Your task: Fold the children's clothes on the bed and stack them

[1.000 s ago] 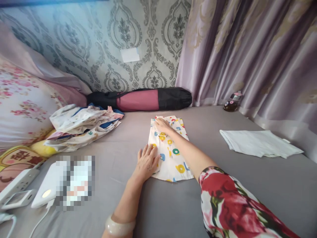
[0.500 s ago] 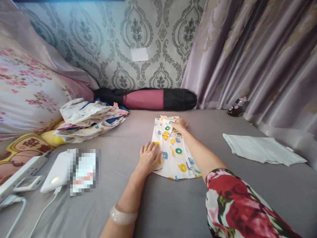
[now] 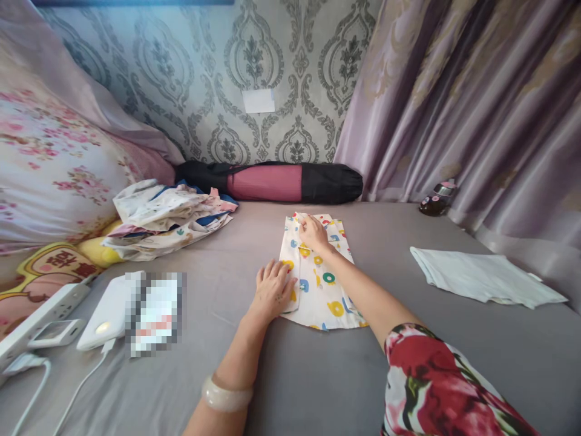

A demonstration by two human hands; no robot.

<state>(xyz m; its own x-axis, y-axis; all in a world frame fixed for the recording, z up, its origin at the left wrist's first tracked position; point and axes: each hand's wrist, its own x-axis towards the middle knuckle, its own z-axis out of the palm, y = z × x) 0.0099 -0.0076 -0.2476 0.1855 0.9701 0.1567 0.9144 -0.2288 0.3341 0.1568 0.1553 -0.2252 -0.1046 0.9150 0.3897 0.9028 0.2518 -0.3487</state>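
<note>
Along the middle of the grey sheet (image 3: 204,303), straight ahead of me, lies the printed garment (image 3: 313,297), its long axis running away from my body, the wide, gently curved hem nearest and the narrower end farthest. What counts, as I judge it, is that my hands sit at different points along that length. The left hand (image 3: 271,292) is on the near-left edge, palm down, its fingers loosely spread over a folded-in side strip; I see nothing gripped there. The right hand (image 3: 314,233) is up at the far end, and its forearm (image 3: 361,284) crosses above the right side of the cloth, hiding part of it from me. Those fingers are bent in together against the fabric, but whether they have any of it pinched I cannot tell. So the right is nearer the far edge, the left nearer the hem. The fabric looks thin and light to me, white with scattered yellow, blue, green and red figures, mostly flat, with layered folds toward the far end and a straight fold edge down the left. Well apart on the right lies a pale folded cloth (image 3: 481,275); a heap of clothes (image 3: 154,209) sits off to the left.
</note>
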